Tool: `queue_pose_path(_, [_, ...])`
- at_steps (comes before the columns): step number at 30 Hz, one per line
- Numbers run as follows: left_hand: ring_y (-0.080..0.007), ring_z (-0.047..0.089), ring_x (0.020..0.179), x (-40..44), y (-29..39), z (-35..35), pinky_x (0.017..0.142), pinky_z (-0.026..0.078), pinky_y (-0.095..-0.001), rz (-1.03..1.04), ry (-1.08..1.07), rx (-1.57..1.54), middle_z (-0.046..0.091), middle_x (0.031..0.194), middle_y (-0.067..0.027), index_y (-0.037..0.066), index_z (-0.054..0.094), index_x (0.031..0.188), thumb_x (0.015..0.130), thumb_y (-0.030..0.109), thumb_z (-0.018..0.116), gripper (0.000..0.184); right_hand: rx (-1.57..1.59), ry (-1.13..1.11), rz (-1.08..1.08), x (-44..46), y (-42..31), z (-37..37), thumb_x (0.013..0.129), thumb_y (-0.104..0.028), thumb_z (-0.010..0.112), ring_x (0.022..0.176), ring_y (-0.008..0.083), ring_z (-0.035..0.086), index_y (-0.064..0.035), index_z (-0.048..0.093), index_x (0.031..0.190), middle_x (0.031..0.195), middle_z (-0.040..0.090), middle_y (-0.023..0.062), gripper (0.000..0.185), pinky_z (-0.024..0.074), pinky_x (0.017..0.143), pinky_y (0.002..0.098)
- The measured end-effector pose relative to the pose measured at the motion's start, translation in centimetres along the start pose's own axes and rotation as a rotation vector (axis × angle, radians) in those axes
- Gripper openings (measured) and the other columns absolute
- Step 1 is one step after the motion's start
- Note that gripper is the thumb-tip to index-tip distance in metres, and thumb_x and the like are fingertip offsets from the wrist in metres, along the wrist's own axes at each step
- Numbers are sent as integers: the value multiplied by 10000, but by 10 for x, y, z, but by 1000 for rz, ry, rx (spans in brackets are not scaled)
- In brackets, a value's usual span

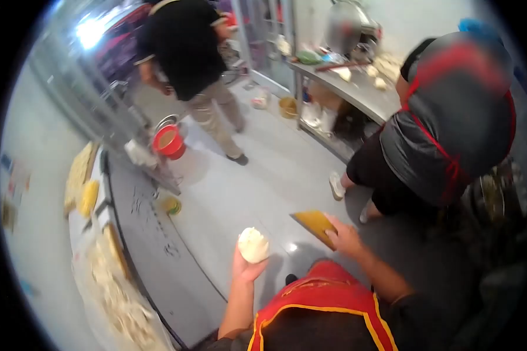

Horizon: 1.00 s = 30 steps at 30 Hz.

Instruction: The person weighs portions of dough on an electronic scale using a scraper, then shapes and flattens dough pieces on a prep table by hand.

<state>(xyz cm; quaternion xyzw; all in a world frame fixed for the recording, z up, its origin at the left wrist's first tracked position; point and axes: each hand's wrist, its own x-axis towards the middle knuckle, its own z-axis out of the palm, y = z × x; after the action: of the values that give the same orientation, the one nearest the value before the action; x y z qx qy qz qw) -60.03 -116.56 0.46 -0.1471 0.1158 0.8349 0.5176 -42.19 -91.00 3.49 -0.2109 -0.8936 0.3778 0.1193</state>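
My left hand holds up a pale, rounded lump of dough on its palm, in front of the red apron with yellow trim that I wear. In my right hand is a flat, yellowish-brown dough scraper, gripped at its right end with the wide edge pointing left. Scraper and dough are apart, both in the air above the floor. The fingers under the dough are partly hidden.
On the right a person in a grey apron stands at a metal table with dough pieces. Another person in black is at the back near a red bucket. A counter with floury, bagged dough runs along the left.
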Motion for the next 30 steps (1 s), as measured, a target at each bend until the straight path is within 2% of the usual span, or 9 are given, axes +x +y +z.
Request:
queue_pose_path(6, [-210, 576, 982, 156, 50, 77, 849, 468, -358, 64, 184, 427, 613, 1073, -28, 120, 550, 1154, 954, 446, 373, 421, 242, 102, 119, 137, 48, 12, 800, -114, 578, 1033, 357, 578, -101, 415, 1330, 1130, 578, 226, 554, 467, 875, 382])
queue_pose_path(9, [-204, 576, 983, 243, 90, 105, 842, 471, -356, -19, 136, 348, 604, 1090, -30, 107, 538, 1171, 960, 441, 360, 434, 375, 89, 160, 228, 74, 8, 800, -120, 576, 1045, 359, 572, -77, 421, 1320, 1140, 577, 220, 545, 461, 892, 380])
queue_pose_path(10, [-198, 576, 987, 277, 103, 113, 841, 475, -350, -26, 134, 357, 599, 1110, -30, 111, 533, 1185, 959, 451, 355, 445, 298, 214, 62, 258, 89, 12, 802, -137, 572, 1058, 356, 565, -43, 428, 1305, 1135, 576, 226, 531, 451, 905, 379])
queue_pose_path(13, [-190, 578, 982, 363, 126, 172, 832, 481, -339, -38, 198, 429, 593, 1131, -30, 118, 526, 1196, 960, 460, 353, 450, 353, 209, 266, 339, 86, -24, 799, -134, 578, 1081, 353, 551, -24, 432, 1295, 1152, 564, 235, 528, 449, 908, 372])
queue_pose_path(17, [-209, 555, 1040, 482, 135, 242, 874, 460, -342, 45, 188, 688, 566, 1175, -57, 77, 488, 1240, 959, 443, 392, 472, 492, 348, 298, 405, 131, -61, 801, -92, 596, 1086, 307, 569, -32, 424, 1311, 1187, 562, 213, 542, 448, 907, 338])
queue_pose_path(18, [-210, 551, 1050, 512, 138, 254, 885, 453, -343, 59, 156, 746, 562, 1181, -64, 67, 479, 1251, 958, 433, 403, 475, 523, 394, 307, 413, 136, -72, 805, -59, 591, 1067, 249, 583, -33, 417, 1319, 1166, 585, 178, 543, 444, 907, 314])
queue_pose_path(23, [-204, 540, 1071, 682, 114, 310, 914, 427, -338, 138, 64, 1156, 549, 1191, -92, 34, 456, 1283, 934, 346, 488, 469, 589, 627, 427, 443, 163, -116, 803, 33, 564, 1075, 165, 549, -18, 417, 1322, 1174, 573, 125, 542, 431, 915, 290])
queue_pose_path(27, [-216, 520, 1060, 847, 32, 362, 904, 410, -328, 229, -320, 1374, 550, 1140, -109, -3, 520, 1216, 832, 234, 647, 468, 547, 861, 555, 475, 196, -142, 786, 76, 560, 1142, 169, 490, 20, 397, 1323, 1233, 509, 99, 564, 376, 974, 286])
queue_pose_path(30, [-284, 496, 1056, 978, -44, 390, 927, 378, -368, 613, -619, 1817, 563, 1059, -139, 1, 550, 1164, 792, 220, 676, 450, 506, 1076, 671, 502, 223, -165, 802, 63, 532, 1091, 171, 521, 28, 412, 1309, 1206, 538, 120, 522, 389, 948, 279])
